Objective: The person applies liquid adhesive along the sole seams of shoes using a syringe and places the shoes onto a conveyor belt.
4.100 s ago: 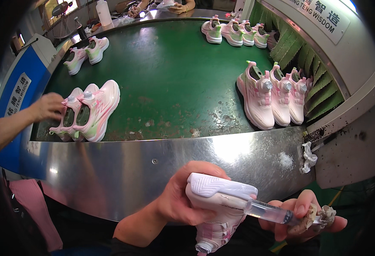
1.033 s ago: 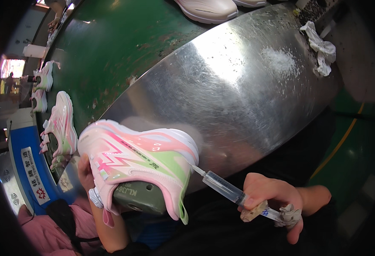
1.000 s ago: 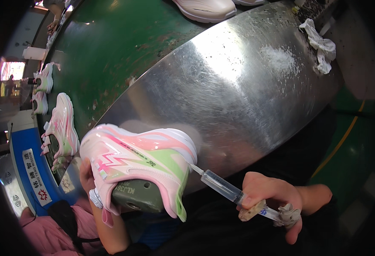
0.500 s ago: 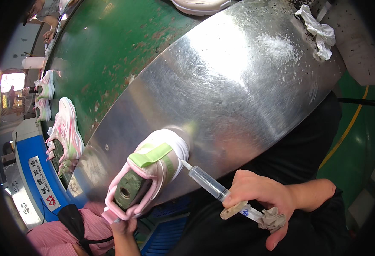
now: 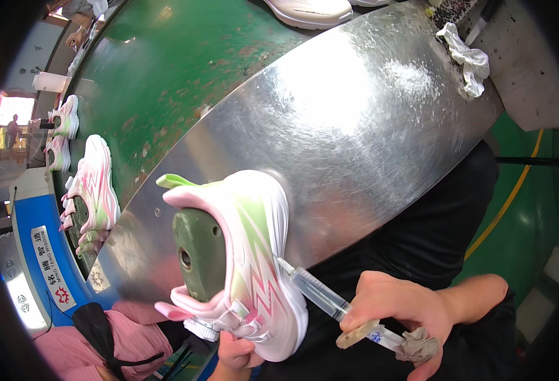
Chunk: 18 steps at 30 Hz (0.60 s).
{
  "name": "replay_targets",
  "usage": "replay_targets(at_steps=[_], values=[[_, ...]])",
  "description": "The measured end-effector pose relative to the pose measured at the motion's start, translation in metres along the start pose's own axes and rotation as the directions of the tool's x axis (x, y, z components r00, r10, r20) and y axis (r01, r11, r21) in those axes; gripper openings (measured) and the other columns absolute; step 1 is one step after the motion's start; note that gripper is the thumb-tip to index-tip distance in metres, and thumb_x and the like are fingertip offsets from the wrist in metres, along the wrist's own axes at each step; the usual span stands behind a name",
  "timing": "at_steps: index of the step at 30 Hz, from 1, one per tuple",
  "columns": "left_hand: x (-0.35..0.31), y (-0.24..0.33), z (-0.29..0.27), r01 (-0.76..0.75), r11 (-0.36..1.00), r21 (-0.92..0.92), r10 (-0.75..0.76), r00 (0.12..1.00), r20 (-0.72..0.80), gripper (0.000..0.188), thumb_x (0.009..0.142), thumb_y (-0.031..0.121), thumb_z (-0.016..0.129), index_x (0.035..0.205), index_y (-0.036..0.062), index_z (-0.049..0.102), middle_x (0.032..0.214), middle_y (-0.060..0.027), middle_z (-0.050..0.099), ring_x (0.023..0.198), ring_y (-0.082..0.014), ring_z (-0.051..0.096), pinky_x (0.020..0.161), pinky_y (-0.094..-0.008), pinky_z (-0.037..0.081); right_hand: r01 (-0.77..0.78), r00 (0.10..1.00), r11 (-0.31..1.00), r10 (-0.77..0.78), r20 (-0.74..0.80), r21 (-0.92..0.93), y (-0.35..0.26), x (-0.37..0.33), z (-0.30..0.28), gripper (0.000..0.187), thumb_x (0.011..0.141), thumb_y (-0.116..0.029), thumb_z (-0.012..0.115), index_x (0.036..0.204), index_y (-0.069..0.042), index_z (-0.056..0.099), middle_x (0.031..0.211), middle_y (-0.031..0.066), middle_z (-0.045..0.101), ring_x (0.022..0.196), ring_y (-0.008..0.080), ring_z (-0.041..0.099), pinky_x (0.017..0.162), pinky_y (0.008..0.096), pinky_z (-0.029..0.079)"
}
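I hold a pink, white and pale-green sneaker (image 5: 254, 254) on a dull green last (image 5: 197, 254), its opening facing me. My left hand (image 5: 238, 350) grips it from below at the toe end, mostly hidden by the shoe. My right hand (image 5: 400, 311) holds a clear plastic syringe (image 5: 317, 291) with a bit of rag at its back end. The needle tip touches the shoe's side near the sole edge.
A shiny metal rim (image 5: 368, 114) borders a green conveyor table (image 5: 184, 57). Matching pink sneakers (image 5: 92, 190) lie on the belt at left, another pair (image 5: 63, 117) farther back. A white rag (image 5: 467, 57) lies at the upper right. A person in pink (image 5: 95, 336) stands at lower left.
I have turned the shoe from side-on to its opening facing me and raised it. The syringe stays pressed against its side near the sole.
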<state>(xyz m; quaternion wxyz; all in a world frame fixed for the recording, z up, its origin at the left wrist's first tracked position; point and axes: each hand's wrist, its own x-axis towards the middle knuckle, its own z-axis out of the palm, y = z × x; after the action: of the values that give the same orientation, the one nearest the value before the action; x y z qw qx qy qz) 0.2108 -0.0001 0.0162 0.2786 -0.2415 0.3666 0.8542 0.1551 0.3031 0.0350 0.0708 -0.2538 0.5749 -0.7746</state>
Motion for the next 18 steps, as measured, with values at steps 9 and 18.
replay_targets(at_steps=[9, 18], values=[[0.036, -0.013, 0.043, 0.253, 0.964, -0.088, -0.214, 0.925, 0.314, 0.077, 0.067, 0.004, 0.061, 0.138, 0.0073, 0.033, 0.130, -0.0143, 0.049, 0.124, -0.0365, 0.044, 0.103, -0.0526, 0.035, -0.248, 0.963, 0.969, 0.247, 0.109, -0.004, -0.060, -0.011, -0.002, 0.091, 0.066, -0.063, 0.071, 0.121, 0.005, 0.049, 0.104, 0.0104, 0.064, 0.086, 0.0209, 0.057, 0.072, 0.0320, 0.034], [0.081, -0.037, 0.073, 0.316, 0.938, -0.144, -0.237, 0.886, 0.398, 0.072, 0.069, 0.001, 0.069, 0.133, 0.0061, 0.038, 0.116, -0.0164, 0.056, 0.108, -0.0369, 0.057, 0.087, -0.0404, 0.051, -0.180, 0.976, 0.967, 0.198, 0.090, -0.178, -0.110, -0.023, -0.008, 0.093, 0.058, -0.065, 0.075, 0.116, 0.004, 0.051, 0.096, 0.0118, 0.059, 0.074, 0.0251, 0.051, 0.065, 0.0363, 0.035]])
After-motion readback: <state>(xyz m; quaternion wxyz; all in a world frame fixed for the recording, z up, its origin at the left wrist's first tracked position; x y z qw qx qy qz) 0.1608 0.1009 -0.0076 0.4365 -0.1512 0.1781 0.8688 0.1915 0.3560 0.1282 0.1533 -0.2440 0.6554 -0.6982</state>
